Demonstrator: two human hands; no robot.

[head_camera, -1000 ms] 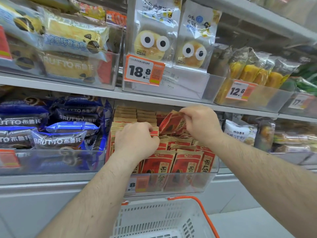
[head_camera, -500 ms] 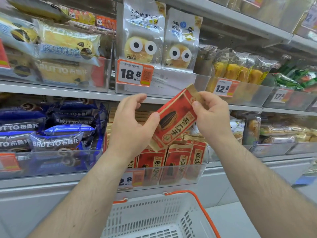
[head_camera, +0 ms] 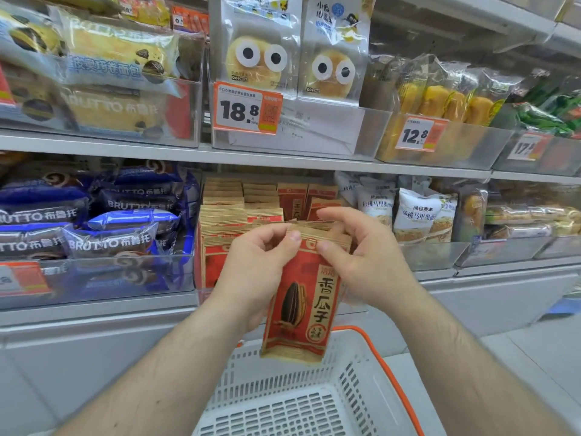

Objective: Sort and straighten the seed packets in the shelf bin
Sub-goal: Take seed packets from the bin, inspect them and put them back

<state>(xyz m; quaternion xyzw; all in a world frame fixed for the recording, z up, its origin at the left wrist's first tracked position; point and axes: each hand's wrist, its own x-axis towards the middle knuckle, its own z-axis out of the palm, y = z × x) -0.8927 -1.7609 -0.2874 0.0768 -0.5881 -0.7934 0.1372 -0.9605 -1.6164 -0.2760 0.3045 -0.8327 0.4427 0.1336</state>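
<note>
We are holding one seed packet upright in front of the shelf bin, left hand and right hand fingers pinching its top edge; next, probably slotting it squarely into the front row.

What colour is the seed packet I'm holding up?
Red with kraft-brown edges, a dark striped sunflower seed printed on the seed packet; head view.

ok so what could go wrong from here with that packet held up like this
Both hands, left hand and right hand, only pinch the seed packet at its top edge, so a slack grip could drop it into the white basket below. Pushing it back carelessly might knock the upright packets askew.
</note>
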